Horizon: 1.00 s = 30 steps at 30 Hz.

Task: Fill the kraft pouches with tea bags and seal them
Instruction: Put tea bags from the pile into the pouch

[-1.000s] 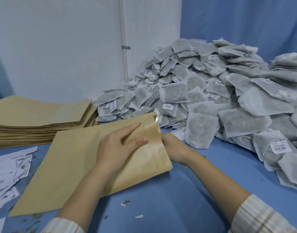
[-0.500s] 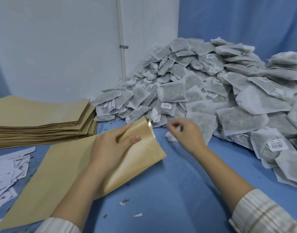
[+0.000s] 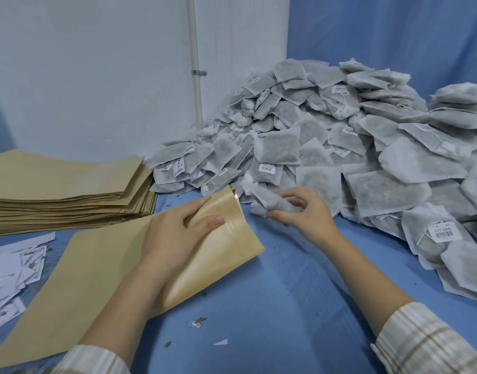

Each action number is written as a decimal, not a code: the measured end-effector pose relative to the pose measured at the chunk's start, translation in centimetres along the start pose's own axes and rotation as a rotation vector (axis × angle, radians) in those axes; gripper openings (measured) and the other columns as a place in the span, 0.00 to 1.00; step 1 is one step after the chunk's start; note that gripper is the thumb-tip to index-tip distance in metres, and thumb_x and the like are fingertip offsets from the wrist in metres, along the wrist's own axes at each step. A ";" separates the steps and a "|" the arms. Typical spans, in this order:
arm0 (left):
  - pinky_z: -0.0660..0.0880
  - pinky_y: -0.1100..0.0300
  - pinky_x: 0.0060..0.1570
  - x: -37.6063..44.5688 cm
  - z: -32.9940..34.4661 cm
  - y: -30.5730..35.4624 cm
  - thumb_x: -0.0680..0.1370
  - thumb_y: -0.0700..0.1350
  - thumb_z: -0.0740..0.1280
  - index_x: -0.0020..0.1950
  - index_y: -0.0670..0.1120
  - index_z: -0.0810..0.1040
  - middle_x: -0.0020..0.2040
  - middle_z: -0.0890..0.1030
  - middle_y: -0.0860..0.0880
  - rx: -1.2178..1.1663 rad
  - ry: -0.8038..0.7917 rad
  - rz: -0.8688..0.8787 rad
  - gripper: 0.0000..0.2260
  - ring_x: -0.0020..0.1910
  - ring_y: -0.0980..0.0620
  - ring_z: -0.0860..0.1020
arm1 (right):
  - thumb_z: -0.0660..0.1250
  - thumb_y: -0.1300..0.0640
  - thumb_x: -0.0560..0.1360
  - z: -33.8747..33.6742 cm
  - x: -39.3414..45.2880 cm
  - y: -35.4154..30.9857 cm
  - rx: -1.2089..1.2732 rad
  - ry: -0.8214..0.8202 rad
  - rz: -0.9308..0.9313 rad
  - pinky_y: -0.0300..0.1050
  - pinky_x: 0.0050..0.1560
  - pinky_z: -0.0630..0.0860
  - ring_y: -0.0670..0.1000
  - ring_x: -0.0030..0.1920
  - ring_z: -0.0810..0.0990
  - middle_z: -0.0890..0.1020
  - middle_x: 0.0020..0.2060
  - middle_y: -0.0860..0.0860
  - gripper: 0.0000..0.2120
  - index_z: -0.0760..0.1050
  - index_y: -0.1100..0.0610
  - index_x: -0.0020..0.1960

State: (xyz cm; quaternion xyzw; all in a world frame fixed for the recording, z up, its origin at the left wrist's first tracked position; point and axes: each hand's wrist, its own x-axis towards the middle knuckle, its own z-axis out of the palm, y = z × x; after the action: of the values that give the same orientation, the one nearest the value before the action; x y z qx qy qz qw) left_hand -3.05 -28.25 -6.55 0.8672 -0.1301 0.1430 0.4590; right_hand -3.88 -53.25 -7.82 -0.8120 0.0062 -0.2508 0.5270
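Note:
A long kraft pouch [image 3: 97,265] lies flat on the blue table, its mouth lifted open toward the right. My left hand [image 3: 175,233] grips the pouch near that mouth, thumb on top of the zip strip. My right hand [image 3: 302,211] pinches a white tea bag [image 3: 267,202], folded or bunched, just right of the pouch mouth and a little above the table. A big heap of grey-white tea bags [image 3: 339,147] with barcode tags fills the back right.
A stack of flat kraft pouches [image 3: 64,190] sits at the left. Torn white paper slips [image 3: 10,273] lie at the far left edge. Small paper scraps and tea crumbs [image 3: 198,322] dot the blue table [image 3: 285,306]. A white wall and pipe [image 3: 195,76] stand behind.
My right hand left the pouch, reached to the foot of the heap and picked up a tea bag, which it now holds near the pouch mouth. My left hand kept its grip.

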 end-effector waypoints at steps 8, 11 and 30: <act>0.67 0.68 0.42 0.1 -0.4 0.1 0.57 0.71 0.65 0.54 0.69 0.77 0.47 0.81 0.62 -0.069 0.031 0.015 0.26 0.46 0.61 0.75 | 0.78 0.59 0.63 -0.2 0.1 -1.2 -0.326 -0.307 -0.251 0.31 0.56 0.64 0.46 0.56 0.69 0.70 0.51 0.43 0.20 0.80 0.40 0.48; 0.67 0.69 0.43 0.1 -0.6 0.0 0.57 0.71 0.65 0.56 0.68 0.77 0.49 0.81 0.61 -0.065 0.029 0.025 0.27 0.47 0.61 0.75 | 0.77 0.59 0.64 -0.5 0.2 -2.1 -0.311 -0.336 -0.291 0.34 0.58 0.65 0.44 0.56 0.67 0.69 0.53 0.41 0.19 0.80 0.38 0.47; 0.66 0.80 0.44 -1.2 0.4 2.4 0.59 0.68 0.68 0.49 0.76 0.75 0.46 0.78 0.73 -0.151 -0.087 0.171 0.19 0.47 0.74 0.74 | 0.62 0.67 0.76 3.5 -2.2 -5.6 -0.094 -0.722 0.257 0.25 0.34 0.70 0.32 0.35 0.74 0.79 0.39 0.47 0.10 0.73 0.53 0.45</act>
State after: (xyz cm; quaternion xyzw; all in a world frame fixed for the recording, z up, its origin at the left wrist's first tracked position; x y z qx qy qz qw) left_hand -4.95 -29.79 -5.44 0.8212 -0.2340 0.1337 0.5030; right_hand -5.78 -47.15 -5.00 -0.8639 -0.0665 0.1199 0.4846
